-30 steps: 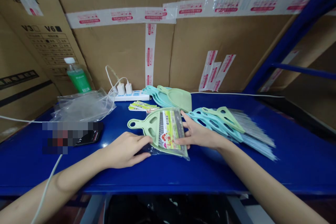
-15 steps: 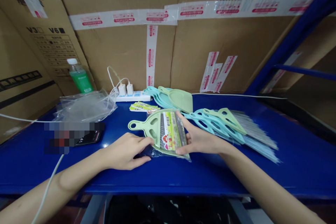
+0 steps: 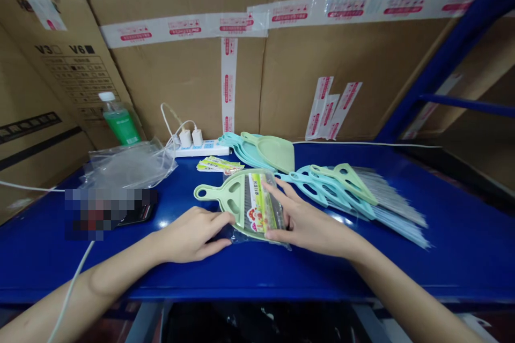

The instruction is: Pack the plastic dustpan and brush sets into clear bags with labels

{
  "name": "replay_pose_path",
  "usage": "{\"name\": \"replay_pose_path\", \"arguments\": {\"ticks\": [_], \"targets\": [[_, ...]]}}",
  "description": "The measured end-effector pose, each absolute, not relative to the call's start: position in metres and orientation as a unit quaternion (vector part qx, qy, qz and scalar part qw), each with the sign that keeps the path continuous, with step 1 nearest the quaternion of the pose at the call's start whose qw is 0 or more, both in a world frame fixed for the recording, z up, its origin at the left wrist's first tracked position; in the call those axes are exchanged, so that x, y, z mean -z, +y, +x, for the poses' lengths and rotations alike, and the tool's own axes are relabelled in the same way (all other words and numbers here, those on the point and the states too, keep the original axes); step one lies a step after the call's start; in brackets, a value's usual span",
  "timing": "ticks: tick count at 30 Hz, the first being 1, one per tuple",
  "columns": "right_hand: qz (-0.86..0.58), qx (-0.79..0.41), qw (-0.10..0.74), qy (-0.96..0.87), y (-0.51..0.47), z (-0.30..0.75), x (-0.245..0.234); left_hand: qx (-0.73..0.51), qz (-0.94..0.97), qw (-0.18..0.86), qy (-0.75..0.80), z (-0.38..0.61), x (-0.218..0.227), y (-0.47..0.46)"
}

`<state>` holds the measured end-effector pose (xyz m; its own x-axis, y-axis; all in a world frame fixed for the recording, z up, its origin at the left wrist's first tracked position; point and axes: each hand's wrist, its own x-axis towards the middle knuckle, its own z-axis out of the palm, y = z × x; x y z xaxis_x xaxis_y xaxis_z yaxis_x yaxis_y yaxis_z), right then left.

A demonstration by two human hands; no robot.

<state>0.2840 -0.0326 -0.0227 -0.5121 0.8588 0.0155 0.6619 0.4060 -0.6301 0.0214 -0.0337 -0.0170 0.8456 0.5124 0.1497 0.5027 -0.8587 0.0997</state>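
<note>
A light green dustpan and brush set (image 3: 236, 201) lies on the blue table in a clear plastic bag, its ring handle pointing left. A yellow-green printed label card (image 3: 257, 206) covers part of the grey bristles. My left hand (image 3: 201, 233) rests at the near-left edge of the set, index finger on the rim and thumb lower by the bag's loose film. Spanning the right end of the set, my right hand (image 3: 295, 217) grips it, with fingertips over the label and the thumb at the near edge.
Blue and green hand brushes (image 3: 341, 187) lie to the right. Stacked dustpans (image 3: 276, 153) and more label cards (image 3: 217, 164) are behind. At left are clear bags (image 3: 124, 163), a green bottle (image 3: 123, 123), a power strip (image 3: 209, 147) and a partly blurred dark object (image 3: 137, 214). Cardboard boxes (image 3: 181, 75) stand behind.
My right hand's fingers have shifted left and down from the far right corner of the bagged set onto the label. The left hand stays at its edge. The view has moved slightly.
</note>
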Motion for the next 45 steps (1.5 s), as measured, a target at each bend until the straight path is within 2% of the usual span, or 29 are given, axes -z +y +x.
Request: {"name": "replay_pose_path", "arguments": {"ticks": [6, 15, 19, 27, 34, 45], "targets": [[-0.459, -0.211, 0.119, -0.855, -0.054, 0.281, 0.022, -0.093, 0.961, 0.038, 0.257, 0.022, 0.018, -0.034], [-0.414, 0.100, 0.151, -0.892, -0.072, 0.271, 0.048, -0.107, 0.968, 0.039, 0.223, 0.026, 0.023, -0.040], [-0.388, 0.195, 0.148, -0.888, -0.073, 0.265, 0.049, -0.109, 0.969, 0.034, 0.217, 0.026, 0.022, -0.043], [-0.306, 0.209, 0.157, -0.915, -0.071, 0.264, 0.053, -0.122, 0.968, 0.034, 0.218, 0.025, 0.019, -0.043], [-0.299, 0.251, 0.189, -0.901, -0.071, 0.260, 0.044, -0.133, 0.966, 0.017, 0.221, 0.023, 0.018, -0.043], [-0.283, 0.191, 0.127, -0.931, -0.069, 0.253, 0.030, -0.121, 0.970, 0.001, 0.212, 0.024, 0.019, -0.042]]}}
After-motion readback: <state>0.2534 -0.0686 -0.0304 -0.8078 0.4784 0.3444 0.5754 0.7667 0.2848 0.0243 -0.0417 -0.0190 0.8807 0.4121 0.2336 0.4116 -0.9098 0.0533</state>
